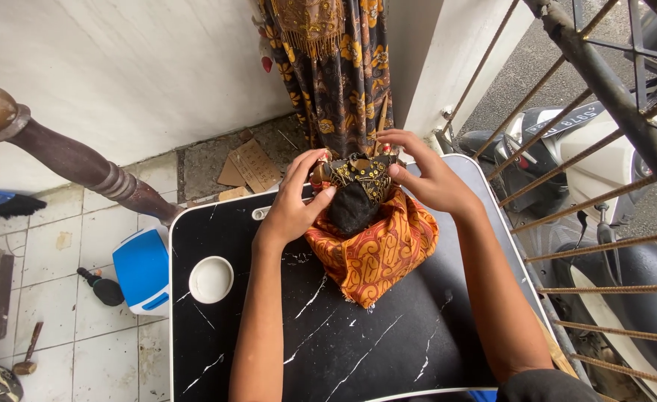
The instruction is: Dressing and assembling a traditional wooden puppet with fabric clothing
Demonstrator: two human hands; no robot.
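Left hand [293,201] cups the black puppet head [352,208], thumb on its front, fingers curled behind. Right hand [427,177] pinches the gold-sequined headpiece [367,173] between thumb and fingertips. Puppet face hidden, turned away from the camera; body can't be made out under the orange batik cloth [373,253], which lies on the far half of the black marble-pattern table [358,350]. White cup recess [211,279] in the table's left side holds nothing visible. Blue-and-white box [142,269] on floor, contents unseen.
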